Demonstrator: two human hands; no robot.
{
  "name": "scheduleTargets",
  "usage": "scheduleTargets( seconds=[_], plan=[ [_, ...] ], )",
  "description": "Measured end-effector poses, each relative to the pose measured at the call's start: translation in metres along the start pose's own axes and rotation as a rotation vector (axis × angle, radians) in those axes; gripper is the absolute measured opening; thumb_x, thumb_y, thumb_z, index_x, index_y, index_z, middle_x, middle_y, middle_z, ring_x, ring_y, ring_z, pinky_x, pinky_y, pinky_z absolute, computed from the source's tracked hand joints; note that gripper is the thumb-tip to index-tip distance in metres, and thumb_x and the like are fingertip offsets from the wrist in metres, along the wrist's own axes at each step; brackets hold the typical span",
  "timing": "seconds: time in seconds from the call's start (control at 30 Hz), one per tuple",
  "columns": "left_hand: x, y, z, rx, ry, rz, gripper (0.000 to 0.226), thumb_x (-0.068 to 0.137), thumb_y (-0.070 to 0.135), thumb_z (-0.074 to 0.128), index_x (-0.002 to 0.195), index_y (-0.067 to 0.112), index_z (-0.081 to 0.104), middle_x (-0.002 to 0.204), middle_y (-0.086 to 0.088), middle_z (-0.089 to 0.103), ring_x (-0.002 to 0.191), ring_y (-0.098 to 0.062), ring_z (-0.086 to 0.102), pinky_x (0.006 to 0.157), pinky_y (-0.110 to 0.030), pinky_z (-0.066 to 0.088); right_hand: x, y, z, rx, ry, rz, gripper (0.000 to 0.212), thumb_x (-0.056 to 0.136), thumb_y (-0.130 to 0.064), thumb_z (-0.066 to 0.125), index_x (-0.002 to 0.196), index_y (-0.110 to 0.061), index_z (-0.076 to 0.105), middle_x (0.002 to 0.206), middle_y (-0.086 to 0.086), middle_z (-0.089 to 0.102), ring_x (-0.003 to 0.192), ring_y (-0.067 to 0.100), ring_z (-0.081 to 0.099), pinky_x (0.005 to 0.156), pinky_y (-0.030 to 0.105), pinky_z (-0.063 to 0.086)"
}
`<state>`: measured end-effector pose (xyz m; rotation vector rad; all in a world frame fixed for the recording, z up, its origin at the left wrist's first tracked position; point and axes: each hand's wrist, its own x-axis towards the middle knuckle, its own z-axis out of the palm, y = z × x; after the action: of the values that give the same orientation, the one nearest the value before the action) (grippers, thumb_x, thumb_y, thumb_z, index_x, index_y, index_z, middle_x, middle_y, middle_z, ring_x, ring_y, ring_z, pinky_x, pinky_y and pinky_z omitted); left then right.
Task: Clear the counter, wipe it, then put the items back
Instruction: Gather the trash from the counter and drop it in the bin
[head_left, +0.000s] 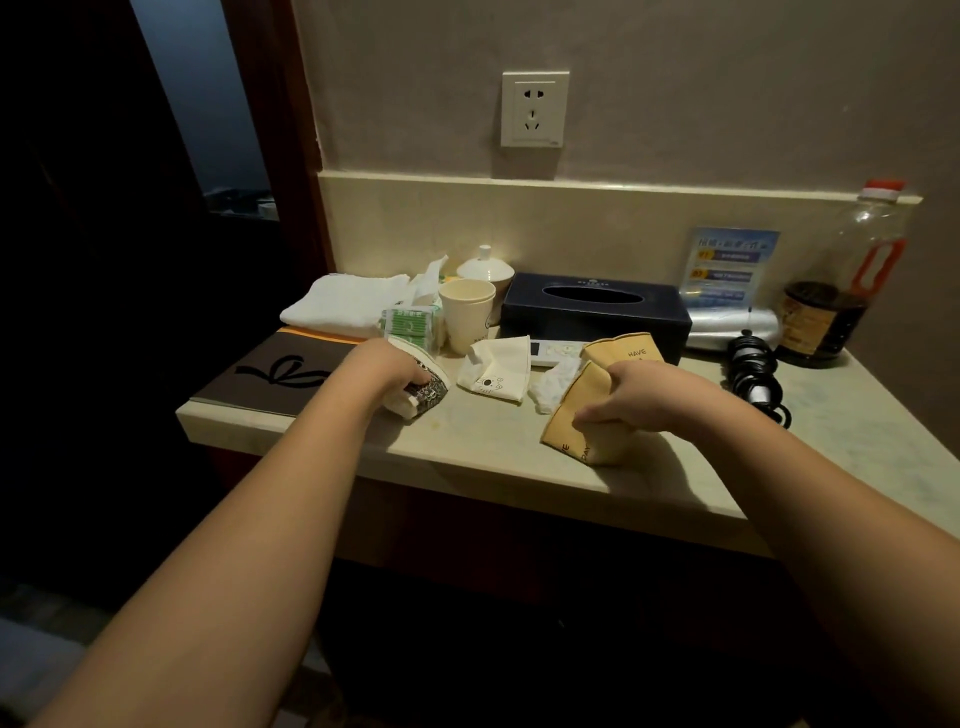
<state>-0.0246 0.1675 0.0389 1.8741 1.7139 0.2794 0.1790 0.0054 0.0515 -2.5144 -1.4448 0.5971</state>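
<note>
On the pale stone counter (483, 447), my left hand (387, 366) grips a crushed paper cup with a dark pattern (423, 387) near the front left. My right hand (641, 397) holds a crushed tan paper cup printed "HAVE A" (582, 415); a second tan cup (626, 353) lies just behind it. Between my hands a flattened white paper cup (498, 371) lies on its side, with a crumpled tissue (553, 382) beside it. A folded white towel (345, 304) sits at the back left.
A dark tissue box (595, 312), an upright cream cup (466, 312), a white lidded pot (485, 267), green packets (408, 325) and a remote (553, 351) crowd the back. A brown folder (270, 371) lies left. A black cable (753, 376), a silver object (732, 322) and a dark bottle (836, 291) stand right.
</note>
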Motion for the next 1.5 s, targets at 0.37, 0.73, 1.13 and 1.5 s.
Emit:
scheduleTargets(
  seconds=[0.37, 0.73, 1.13, 1.5],
  plan=[
    [-0.012, -0.008, -0.010, -0.718, -0.166, 0.155, 0.024, 0.085, 0.020, 0.070, 0.104, 0.008, 0.060, 0.081, -0.005, 0.075, 0.072, -0.020, 0.071, 0.062, -0.032, 0.057, 0.010, 0.050, -0.070, 0.662, 0.046, 0.021, 0.056, 0.076, -0.043, 0.070, 0.118, -0.009, 0.056, 0.113, 0.008, 0.061, 0.100, 0.021, 0.058, 0.080, 0.028, 0.046],
    [0.001, 0.046, 0.016, -0.612, -0.252, 0.104, 0.022, 0.085, 0.015, 0.070, 0.102, 0.003, 0.063, 0.096, -0.012, 0.073, 0.085, -0.023, 0.070, 0.084, -0.034, 0.056, 0.045, 0.051, -0.062, 0.558, 0.004, 0.214, 0.080, 0.073, -0.048, 0.075, 0.135, -0.012, 0.041, 0.130, 0.008, 0.049, 0.121, 0.030, 0.046, 0.107, 0.047, 0.035],
    [0.003, 0.054, 0.038, -0.496, -0.216, 0.148, 0.035, 0.081, 0.025, 0.075, 0.105, 0.003, 0.062, 0.096, -0.010, 0.071, 0.084, -0.025, 0.070, 0.079, -0.039, 0.058, 0.065, 0.045, -0.039, 0.348, 0.067, 0.203, 0.088, 0.074, -0.046, 0.077, 0.143, -0.017, 0.031, 0.139, 0.011, 0.043, 0.123, 0.033, 0.045, 0.099, 0.047, 0.043],
    [0.001, 0.062, 0.046, -0.552, -0.276, 0.034, 0.020, 0.084, 0.008, 0.072, 0.088, 0.000, 0.055, 0.087, -0.021, 0.067, 0.073, -0.034, 0.067, 0.063, -0.050, 0.058, 0.062, 0.036, -0.032, 0.429, 0.078, 0.180, 0.058, 0.082, -0.034, 0.072, 0.131, -0.019, 0.045, 0.110, 0.007, 0.053, 0.094, 0.025, 0.053, 0.067, 0.034, 0.046]
  ],
)
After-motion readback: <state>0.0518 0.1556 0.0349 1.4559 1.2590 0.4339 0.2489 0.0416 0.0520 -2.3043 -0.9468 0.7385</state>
